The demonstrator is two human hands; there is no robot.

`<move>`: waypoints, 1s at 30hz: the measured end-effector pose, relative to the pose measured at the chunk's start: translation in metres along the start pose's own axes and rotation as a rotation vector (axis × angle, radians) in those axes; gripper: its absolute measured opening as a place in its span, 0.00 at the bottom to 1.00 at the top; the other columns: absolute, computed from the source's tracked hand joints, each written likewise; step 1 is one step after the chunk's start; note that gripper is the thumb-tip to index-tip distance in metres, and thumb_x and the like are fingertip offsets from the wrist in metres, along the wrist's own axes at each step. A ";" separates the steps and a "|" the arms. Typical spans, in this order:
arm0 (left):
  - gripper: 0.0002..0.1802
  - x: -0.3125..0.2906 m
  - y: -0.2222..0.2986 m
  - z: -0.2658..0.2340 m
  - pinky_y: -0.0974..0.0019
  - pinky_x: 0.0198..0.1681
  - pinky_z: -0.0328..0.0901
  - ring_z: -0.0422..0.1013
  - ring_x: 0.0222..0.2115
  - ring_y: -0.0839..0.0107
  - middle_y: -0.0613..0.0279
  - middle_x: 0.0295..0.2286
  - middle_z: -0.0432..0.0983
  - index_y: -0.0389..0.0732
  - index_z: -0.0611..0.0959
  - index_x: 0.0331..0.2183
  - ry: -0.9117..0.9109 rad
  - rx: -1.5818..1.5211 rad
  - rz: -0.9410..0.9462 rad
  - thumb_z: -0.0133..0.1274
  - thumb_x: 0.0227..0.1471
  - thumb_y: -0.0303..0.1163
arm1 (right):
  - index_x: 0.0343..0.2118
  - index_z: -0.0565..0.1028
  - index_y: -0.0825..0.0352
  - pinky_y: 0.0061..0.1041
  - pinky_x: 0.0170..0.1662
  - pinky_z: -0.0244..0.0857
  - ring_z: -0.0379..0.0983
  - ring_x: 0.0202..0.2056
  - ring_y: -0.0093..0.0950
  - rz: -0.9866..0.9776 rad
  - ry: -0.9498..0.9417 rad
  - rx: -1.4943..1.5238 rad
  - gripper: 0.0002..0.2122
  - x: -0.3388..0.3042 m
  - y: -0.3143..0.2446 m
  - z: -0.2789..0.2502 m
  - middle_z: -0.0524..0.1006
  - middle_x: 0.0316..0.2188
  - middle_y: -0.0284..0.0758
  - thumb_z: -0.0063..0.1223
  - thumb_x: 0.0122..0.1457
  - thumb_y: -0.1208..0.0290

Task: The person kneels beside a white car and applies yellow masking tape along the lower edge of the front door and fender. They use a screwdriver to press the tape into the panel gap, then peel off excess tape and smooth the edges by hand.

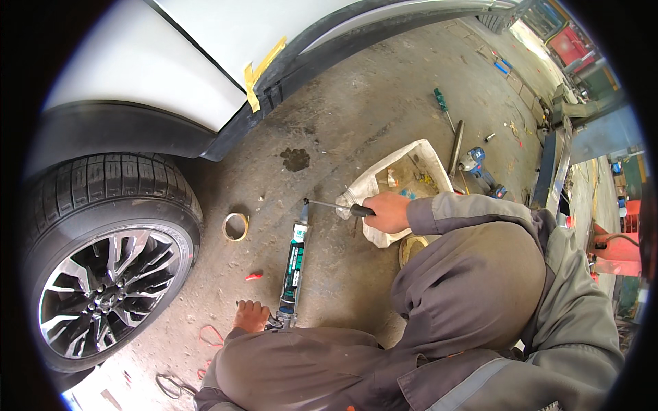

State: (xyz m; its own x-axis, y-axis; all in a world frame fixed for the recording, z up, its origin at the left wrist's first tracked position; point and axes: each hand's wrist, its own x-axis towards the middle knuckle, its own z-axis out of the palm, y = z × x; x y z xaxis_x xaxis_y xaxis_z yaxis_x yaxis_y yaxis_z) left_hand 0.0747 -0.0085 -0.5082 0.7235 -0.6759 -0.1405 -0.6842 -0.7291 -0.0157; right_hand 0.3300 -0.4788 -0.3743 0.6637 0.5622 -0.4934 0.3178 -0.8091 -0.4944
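My left hand is closed at the handle end of a caulking gun, partly hidden by my knee. A dark and green sealant cartridge lies in the gun, its nozzle pointing away from me. In my right hand is a black-handled screwdriver, gripped with its shaft pointing left. The shaft's end meets the nozzle tip, where a small dark bit shows; I cannot tell whether it is inside the opening.
A car wheel stands at left under a white body panel with yellow tape. On the floor lie a tape roll, a red piece, a white bin, a cordless drill and a green-handled screwdriver.
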 end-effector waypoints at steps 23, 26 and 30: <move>0.26 0.031 -0.030 -0.100 0.49 0.58 0.64 0.72 0.52 0.52 0.49 0.48 0.76 0.41 0.80 0.48 -0.139 -0.556 -0.130 0.63 0.47 0.38 | 0.42 0.76 0.68 0.25 0.37 0.69 0.74 0.35 0.22 0.020 -0.362 1.069 0.12 -0.026 -0.036 -0.017 0.81 0.36 0.33 0.51 0.68 0.63; 0.25 0.068 -0.054 -0.173 0.57 0.50 0.71 0.77 0.44 0.53 0.50 0.40 0.81 0.36 0.82 0.44 -0.164 -0.782 -0.423 0.66 0.46 0.40 | 0.42 0.75 0.67 0.25 0.37 0.70 0.75 0.35 0.21 0.001 -0.558 0.931 0.14 -0.033 -0.058 -0.040 0.82 0.40 0.32 0.51 0.68 0.59; 0.22 0.135 -0.024 -0.255 0.65 0.38 0.73 0.81 0.37 0.65 0.53 0.32 0.82 0.29 0.81 0.44 -0.316 -1.427 -0.662 0.61 0.55 0.38 | 0.44 0.73 0.67 0.27 0.36 0.70 0.74 0.35 0.21 -0.025 -0.688 0.927 0.16 -0.033 -0.104 -0.065 0.80 0.40 0.30 0.52 0.69 0.57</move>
State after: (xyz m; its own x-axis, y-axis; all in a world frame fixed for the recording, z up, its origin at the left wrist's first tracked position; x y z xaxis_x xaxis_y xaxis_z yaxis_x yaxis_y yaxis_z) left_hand 0.2125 -0.1093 -0.2741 0.6722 -0.2989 -0.6773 0.4991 -0.4927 0.7129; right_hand 0.3194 -0.4243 -0.2599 0.0644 0.7811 -0.6211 -0.4828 -0.5203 -0.7044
